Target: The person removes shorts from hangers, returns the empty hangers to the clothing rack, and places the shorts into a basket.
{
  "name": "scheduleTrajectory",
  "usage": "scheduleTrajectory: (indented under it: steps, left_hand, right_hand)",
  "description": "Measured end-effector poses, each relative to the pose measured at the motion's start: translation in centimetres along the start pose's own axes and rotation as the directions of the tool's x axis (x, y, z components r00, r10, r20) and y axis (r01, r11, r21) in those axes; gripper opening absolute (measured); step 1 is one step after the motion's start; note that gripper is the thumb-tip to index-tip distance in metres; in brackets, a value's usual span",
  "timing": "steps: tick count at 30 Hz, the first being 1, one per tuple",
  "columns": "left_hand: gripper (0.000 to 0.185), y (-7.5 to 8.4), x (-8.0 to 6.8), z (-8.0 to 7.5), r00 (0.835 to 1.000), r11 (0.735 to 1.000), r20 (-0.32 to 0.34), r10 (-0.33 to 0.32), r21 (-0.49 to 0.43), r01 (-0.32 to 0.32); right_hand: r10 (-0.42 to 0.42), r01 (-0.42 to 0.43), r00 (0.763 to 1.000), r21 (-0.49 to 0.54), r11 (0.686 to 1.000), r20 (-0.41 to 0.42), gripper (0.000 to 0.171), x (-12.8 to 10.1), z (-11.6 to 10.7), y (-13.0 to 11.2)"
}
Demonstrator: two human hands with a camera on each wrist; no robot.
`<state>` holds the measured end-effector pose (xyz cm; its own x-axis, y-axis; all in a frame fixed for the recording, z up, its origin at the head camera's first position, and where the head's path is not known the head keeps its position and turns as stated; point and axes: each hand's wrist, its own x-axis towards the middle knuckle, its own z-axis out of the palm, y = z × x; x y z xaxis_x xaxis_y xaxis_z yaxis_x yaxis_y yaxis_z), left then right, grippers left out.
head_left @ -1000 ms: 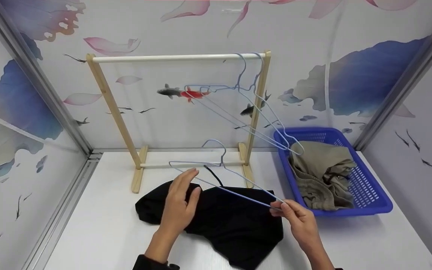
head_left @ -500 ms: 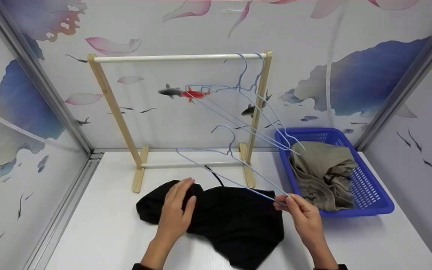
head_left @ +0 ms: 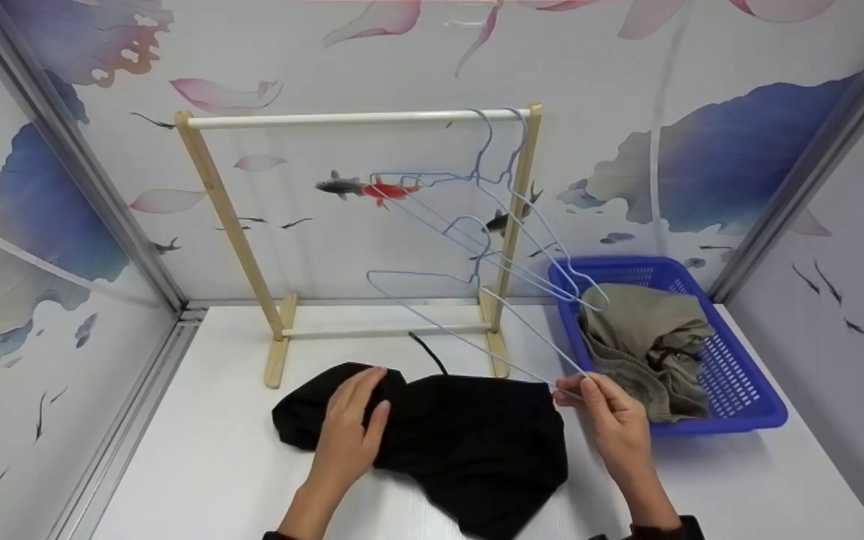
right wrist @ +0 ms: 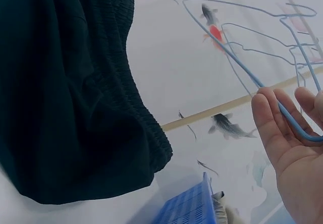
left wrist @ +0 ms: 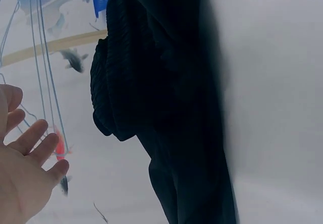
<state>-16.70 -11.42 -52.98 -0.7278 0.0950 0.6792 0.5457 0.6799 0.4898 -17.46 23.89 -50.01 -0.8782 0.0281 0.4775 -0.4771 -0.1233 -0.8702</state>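
A black garment [head_left: 469, 442] lies crumpled on the white table [head_left: 199, 465]. My left hand [head_left: 353, 420] rests on its left part with straight fingers, holding nothing; the left wrist view shows the hand [left wrist: 25, 183] beside the dark cloth [left wrist: 161, 108]. My right hand [head_left: 574, 391] pinches one corner of a light-blue wire hanger [head_left: 432, 315] at the garment's right edge. The hanger slants up and to the left above the table, with its hook [head_left: 469, 225] in front of the rack. In the right wrist view the wire [right wrist: 242, 62] runs across my fingers [right wrist: 272, 118].
A wooden rack [head_left: 357, 116] stands at the back of the table, with two more blue wire hangers [head_left: 511, 180] on the right end of its rail. A blue basket [head_left: 739, 409] at the right holds a khaki garment [head_left: 642, 337]. Patterned walls close three sides.
My right hand has lifted the hanger, so its hook and far end have risen towards the rack. My left hand has left the wire and settled on the black garment.
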Motion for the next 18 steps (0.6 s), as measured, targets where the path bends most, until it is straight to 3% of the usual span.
scheduleTrajectory:
  steps: [8, 18]
  left_hand:
    - [0.043, 0.0, 0.0, 0.1, 0.998, 0.999, 0.049, -0.046, 0.013, 0.046]
    - [0.039, -0.1, 0.5, 0.2, 0.997, 0.999, 0.068, -0.037, 0.036, 0.035]
  right_hand:
    - [0.005, -0.005, 1.000, -0.019, 1.000, -0.030, 0.027, 1.6, 0.3, -1.1]
    - [-0.039, 0.037, 0.996, -0.024, 0.999, -0.076, 0.027, 3.8, 1.0, -2.6]
